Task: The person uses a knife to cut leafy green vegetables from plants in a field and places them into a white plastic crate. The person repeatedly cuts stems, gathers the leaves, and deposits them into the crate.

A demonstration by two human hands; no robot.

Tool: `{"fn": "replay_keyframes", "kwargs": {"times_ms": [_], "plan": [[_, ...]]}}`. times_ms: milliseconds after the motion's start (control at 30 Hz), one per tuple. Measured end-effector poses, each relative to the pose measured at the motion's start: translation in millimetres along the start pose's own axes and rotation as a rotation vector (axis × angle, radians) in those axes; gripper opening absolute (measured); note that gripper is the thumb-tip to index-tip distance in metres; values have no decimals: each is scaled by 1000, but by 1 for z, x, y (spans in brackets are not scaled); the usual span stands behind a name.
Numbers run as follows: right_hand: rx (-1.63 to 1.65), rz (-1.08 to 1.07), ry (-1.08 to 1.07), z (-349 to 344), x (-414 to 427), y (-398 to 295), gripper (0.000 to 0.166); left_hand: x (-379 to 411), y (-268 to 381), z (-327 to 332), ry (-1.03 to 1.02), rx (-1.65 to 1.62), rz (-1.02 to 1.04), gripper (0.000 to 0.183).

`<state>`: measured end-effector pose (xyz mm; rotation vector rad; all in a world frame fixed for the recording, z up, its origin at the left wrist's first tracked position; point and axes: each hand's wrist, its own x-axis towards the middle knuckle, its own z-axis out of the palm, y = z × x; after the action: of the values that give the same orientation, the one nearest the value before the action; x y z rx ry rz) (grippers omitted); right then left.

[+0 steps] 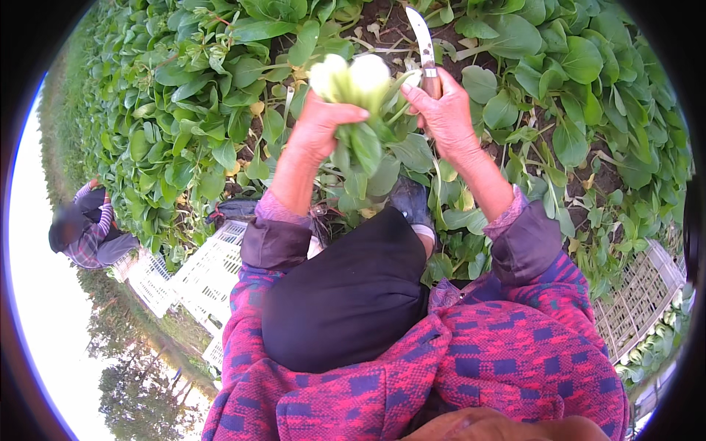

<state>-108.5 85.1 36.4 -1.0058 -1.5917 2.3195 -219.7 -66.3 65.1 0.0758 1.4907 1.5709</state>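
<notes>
My left hand (325,124) is closed around a bunch of bok choy (353,82), its pale stem bases pointing away from me and its green leaves hanging towards me. To its right, my right hand (444,113) grips the wooden handle of a knife with a curved blade (421,36), which points up and away. Dark soil marks the blade near the handle. The right thumb also presses on a leaf stalk with a pale end (411,79). Beneath both hands lie leafy plants and cut leaves on dark soil.
Growing leafy greens (198,93) spread ahead and to both sides. White plastic crates (207,270) stand at the left; another crate (642,297) at the lower right has greens beside it. A person (91,231) crouches at the far left. My shoe (411,201) rests among the plants.
</notes>
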Motion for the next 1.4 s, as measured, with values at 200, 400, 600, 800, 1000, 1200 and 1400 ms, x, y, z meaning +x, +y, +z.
{"fn": "replay_keyframes", "kwargs": {"times_ms": [200,400,600,800,1000,1200,1400], "plan": [[156,111,7,-1,2,0,24,10,-24,17,-85,-174,-38,52],[-300,120,-150,-24,59,-8,26,22,-4,-3,-59,-113,-28,51],[-775,-194,-170,12,143,-31,40,58,36,-8,1,760,-9,39],[-598,-80,-94,-25,214,-16,40,99,54,25,77,1758,370,32],[-616,-43,-101,-43,198,-25,41,114,52,-11,186,1912,89,30],[-759,-318,-99,-24,141,-3,34,96,8,-49,313,1727,222,29],[-875,-170,-168,11,122,17,41,94,4,-50,326,1684,249,31]]}}
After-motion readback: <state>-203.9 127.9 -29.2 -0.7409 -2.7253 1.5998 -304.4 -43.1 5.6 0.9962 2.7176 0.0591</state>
